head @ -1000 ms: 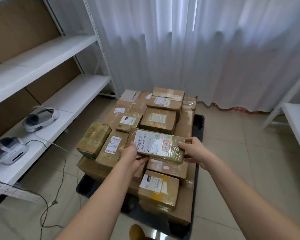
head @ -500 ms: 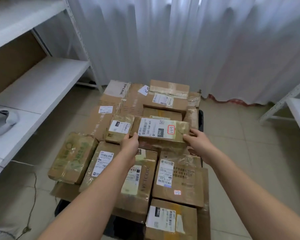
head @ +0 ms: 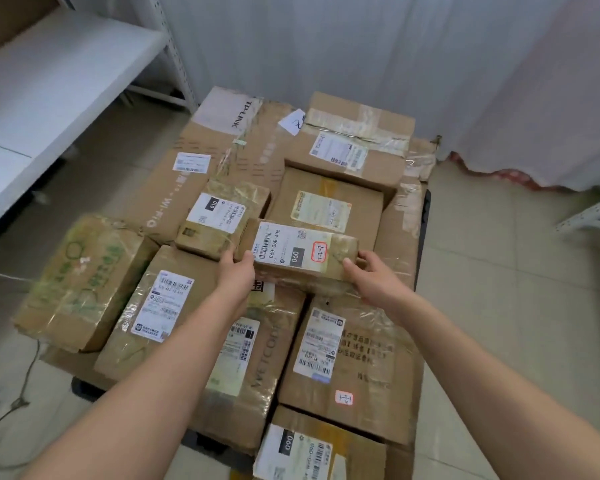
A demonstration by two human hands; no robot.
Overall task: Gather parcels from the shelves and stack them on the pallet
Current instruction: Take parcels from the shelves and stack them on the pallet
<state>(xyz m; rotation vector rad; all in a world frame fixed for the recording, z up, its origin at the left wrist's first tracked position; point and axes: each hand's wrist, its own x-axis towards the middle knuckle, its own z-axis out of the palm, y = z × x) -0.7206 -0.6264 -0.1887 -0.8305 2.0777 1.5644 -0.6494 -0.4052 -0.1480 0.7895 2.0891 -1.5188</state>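
While both hands hold it by its short ends, the small flat parcel (head: pixel 297 252), brown cardboard under glossy crinkled tape with a white label, sits atop the stacked boxes mid-pallet. The left hand (head: pixel 238 271) curls its fingers round one end; the right hand (head: pixel 369 277) grips the other. Taped cartons crowd every side, a green-printed box (head: pixel 84 278) leftmost. The black pallet (head: pixel 426 209) edge shows right; a white shelf (head: pixel 49 81) stands left.

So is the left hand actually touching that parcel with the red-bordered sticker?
Touching. The head view shows the left hand with fingers curled against the near left end of the parcel, no gap showing between them.
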